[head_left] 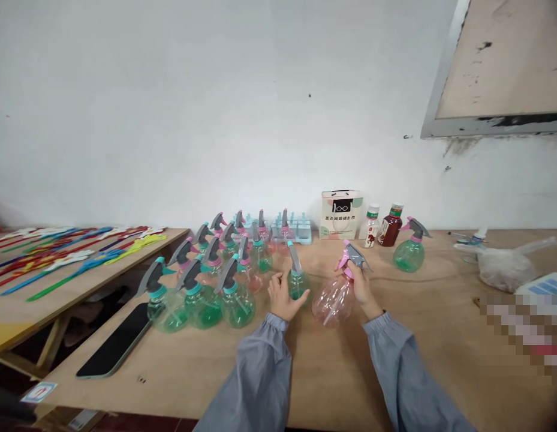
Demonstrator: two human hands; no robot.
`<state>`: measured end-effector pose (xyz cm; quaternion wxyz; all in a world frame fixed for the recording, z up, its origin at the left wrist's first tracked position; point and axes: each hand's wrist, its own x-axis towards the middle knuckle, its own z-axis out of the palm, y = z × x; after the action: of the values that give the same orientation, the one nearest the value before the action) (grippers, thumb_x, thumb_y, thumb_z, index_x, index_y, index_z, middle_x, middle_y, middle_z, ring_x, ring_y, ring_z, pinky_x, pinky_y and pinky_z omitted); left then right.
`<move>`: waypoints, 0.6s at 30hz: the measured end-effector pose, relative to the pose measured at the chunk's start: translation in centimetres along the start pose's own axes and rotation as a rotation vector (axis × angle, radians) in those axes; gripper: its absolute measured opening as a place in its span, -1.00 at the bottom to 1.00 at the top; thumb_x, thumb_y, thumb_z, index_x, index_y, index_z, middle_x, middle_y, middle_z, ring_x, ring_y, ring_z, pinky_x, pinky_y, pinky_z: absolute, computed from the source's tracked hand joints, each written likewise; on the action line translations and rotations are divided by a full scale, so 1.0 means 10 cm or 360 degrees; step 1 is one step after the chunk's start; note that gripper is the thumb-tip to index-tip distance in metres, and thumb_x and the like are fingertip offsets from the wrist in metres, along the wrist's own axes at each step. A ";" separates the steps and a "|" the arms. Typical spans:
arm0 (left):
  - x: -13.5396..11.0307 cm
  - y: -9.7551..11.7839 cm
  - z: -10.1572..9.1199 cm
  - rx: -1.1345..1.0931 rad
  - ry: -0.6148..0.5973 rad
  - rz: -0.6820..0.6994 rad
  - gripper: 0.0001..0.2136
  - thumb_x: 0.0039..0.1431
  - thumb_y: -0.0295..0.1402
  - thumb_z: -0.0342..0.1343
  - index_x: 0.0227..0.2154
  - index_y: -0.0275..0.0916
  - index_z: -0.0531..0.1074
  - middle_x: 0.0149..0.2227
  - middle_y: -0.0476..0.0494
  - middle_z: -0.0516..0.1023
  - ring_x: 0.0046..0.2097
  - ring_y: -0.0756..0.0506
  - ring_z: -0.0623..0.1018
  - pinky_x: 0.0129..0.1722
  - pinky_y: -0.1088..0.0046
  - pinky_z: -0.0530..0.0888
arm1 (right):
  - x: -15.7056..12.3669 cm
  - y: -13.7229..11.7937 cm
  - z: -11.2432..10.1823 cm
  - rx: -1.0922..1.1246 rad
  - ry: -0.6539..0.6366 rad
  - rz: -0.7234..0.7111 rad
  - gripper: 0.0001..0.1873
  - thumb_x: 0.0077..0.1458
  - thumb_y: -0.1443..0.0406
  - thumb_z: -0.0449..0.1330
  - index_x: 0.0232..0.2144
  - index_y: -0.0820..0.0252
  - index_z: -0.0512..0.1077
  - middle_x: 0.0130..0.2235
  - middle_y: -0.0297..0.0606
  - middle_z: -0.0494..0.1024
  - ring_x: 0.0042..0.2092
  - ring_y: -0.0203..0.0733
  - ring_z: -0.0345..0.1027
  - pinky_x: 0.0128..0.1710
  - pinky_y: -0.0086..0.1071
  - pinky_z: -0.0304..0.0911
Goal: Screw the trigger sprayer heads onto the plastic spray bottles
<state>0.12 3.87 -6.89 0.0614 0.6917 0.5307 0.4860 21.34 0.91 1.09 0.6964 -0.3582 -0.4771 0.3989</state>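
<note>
At the far left, long coloured plastic strips (57, 284) lie across a neighbouring wooden table (87, 285). On the plywood worktop (323, 378), a square sticker (39, 392) marks the front left corner, and a smartphone (114, 345) lies screen up along the left edge. Behind it a cluster of spray bottles (206, 306), clear green and clear pink, stands bunched toward the back edge.

Right of the cluster, the left hand (283, 299) is half open in a wide curve, fingers at the left of a green spray bottle (298, 284) and thumb before its lower front; whether it grips cannot be told. That bottle stands upright mid-worktop. Beyond, pale blue ice-pop moulds (298, 233) sit along the back edge.

Next, the right hand (363, 294) is closed around the neck of a pink spray bottle (332, 303), tilted with its base toward the left.

Further right along the back edge stand a paper gift bag (341, 222), a white-capped bottle (372, 228), a dark red drink bottle (390, 228) and a pink-collared spray bottle (409, 256). A translucent plastic bag (503, 270) lies toward the right edge.
</note>
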 end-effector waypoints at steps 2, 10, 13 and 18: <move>0.00 0.02 0.01 -0.0033 0.0005 -0.0023 -0.26 -0.09 -0.01 0.28 0.16 -0.16 0.27 0.02 -0.26 0.31 0.07 -0.32 0.37 0.10 0.05 0.29 | -0.03 -0.02 0.02 0.0009 0.0010 -0.0012 -0.58 -0.07 -0.09 0.25 -0.40 0.12 0.47 -0.32 -0.25 0.61 -0.26 -0.12 0.50 -0.38 -0.35 0.40; 0.00 0.09 0.03 -0.0124 -0.0034 -0.0053 -0.28 -0.07 -0.06 0.28 0.16 -0.17 0.23 0.07 -0.30 0.33 0.10 -0.32 0.36 0.10 0.04 0.29 | -0.09 -0.04 0.01 0.0020 -0.0005 0.0075 -0.63 -0.12 -0.06 0.26 -0.42 0.08 0.48 -0.36 -0.26 0.60 -0.22 -0.08 0.49 -0.37 -0.34 0.38; 0.00 0.10 0.03 -0.0129 -0.0059 -0.0047 -0.28 -0.06 -0.07 0.28 0.16 -0.18 0.22 0.08 -0.31 0.34 0.12 -0.33 0.36 0.11 0.03 0.29 | -0.10 -0.05 0.02 0.0027 0.0032 0.0092 -0.65 -0.14 -0.04 0.26 -0.44 0.08 0.47 -0.37 -0.29 0.58 -0.27 -0.12 0.45 -0.38 -0.34 0.36; 0.00 0.11 0.02 -0.0168 -0.0075 -0.0077 -0.27 -0.06 -0.11 0.28 0.18 -0.18 0.21 0.10 -0.32 0.34 0.17 -0.34 0.34 0.13 0.03 0.28 | -0.14 -0.09 0.06 0.0018 -0.0133 0.0156 -0.64 -0.10 -0.02 0.24 -0.35 0.09 0.48 -0.28 -0.23 0.62 -0.16 -0.07 0.47 -0.28 -0.31 0.36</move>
<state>1.07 3.52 -6.30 0.1221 0.6856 0.5193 0.4953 20.66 -0.62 1.48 0.6575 -0.3603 -0.4855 0.4497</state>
